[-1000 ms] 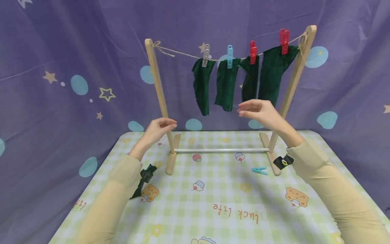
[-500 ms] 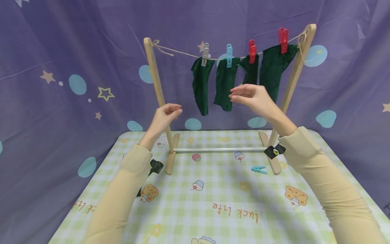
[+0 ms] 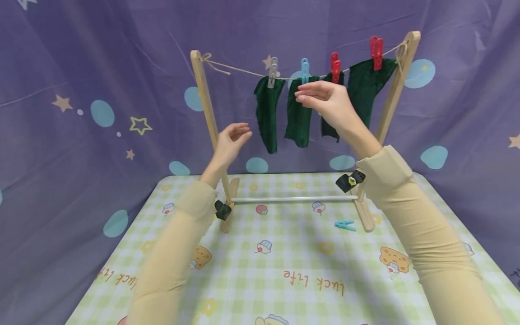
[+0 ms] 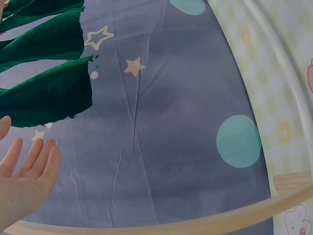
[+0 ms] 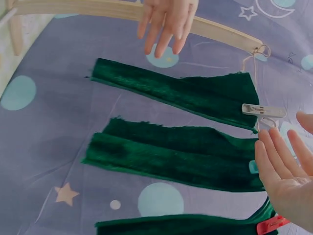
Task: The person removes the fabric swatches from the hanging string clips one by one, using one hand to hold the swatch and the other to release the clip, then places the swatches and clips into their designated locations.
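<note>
Several dark green cloth pieces hang from a string line (image 3: pixel 239 70), pegged by a grey clothespin (image 3: pixel 272 73), a light blue clothespin (image 3: pixel 305 67) and two red ones. Nearest the line's left side is one cloth piece (image 3: pixel 267 117); my left hand (image 3: pixel 229 146) hovers left of it, before the left post, fingers relaxed and holding nothing. My right hand (image 3: pixel 331 104) is raised in front of the middle cloth pieces, hiding parts of them. In the right wrist view its fingers (image 5: pixel 279 154) overlap the blue clothespin (image 5: pixel 253 167); whether they touch it I cannot tell. It holds nothing.
A wooden stand carries the line, with a left post (image 3: pixel 205 99), a right post (image 3: pixel 400 81) and a white crossbar (image 3: pixel 292 198) low down. One loose light blue clothespin (image 3: pixel 345 225) lies on the checked tablecloth (image 3: pixel 292 253). A purple curtain (image 3: pixel 101 54) hangs behind.
Both hands have risen; the left moved rightward, the right up and leftward towards the line. A dark green piece on the table at left is now hidden behind the left sleeve.
</note>
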`<state>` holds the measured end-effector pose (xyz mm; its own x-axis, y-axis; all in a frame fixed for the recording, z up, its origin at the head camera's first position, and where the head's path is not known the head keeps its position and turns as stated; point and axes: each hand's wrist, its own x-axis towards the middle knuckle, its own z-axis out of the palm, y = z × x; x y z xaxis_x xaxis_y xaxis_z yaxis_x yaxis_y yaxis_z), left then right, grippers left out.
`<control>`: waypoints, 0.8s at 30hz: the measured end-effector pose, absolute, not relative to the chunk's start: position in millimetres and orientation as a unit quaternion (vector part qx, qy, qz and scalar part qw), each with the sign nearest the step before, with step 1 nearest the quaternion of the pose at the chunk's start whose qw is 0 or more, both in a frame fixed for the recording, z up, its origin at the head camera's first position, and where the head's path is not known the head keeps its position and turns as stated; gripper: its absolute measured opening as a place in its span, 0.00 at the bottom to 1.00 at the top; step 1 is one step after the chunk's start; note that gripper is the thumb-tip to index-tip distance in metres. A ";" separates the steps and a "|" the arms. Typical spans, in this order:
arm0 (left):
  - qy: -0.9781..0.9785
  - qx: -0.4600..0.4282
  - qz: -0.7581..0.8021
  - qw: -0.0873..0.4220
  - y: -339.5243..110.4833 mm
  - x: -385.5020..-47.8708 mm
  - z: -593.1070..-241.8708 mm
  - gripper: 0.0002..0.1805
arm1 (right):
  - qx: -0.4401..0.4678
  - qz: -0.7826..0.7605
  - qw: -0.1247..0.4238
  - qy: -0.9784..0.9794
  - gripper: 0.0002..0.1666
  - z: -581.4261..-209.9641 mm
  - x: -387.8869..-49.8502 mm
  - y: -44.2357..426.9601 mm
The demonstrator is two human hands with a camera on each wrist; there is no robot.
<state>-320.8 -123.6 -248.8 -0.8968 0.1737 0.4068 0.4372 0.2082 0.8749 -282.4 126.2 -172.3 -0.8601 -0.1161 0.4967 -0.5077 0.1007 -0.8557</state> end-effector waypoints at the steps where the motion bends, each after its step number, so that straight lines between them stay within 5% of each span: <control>1: -0.766 -0.199 -0.601 0.112 -122.2 -321.9 -248.2 0.19 | 0.213 0.639 0.155 -0.723 0.19 -169.4 -283.2 124.7; 11: -0.748 -0.219 -0.613 0.129 -116.8 -342.1 -250.8 0.20 | 0.202 0.643 0.166 -0.720 0.20 -151.3 -291.5 114.2; 24: -0.775 -0.201 -0.590 0.108 -102.7 -329.1 -230.6 0.21 | 0.207 0.631 0.151 -0.732 0.25 -136.7 -302.9 103.7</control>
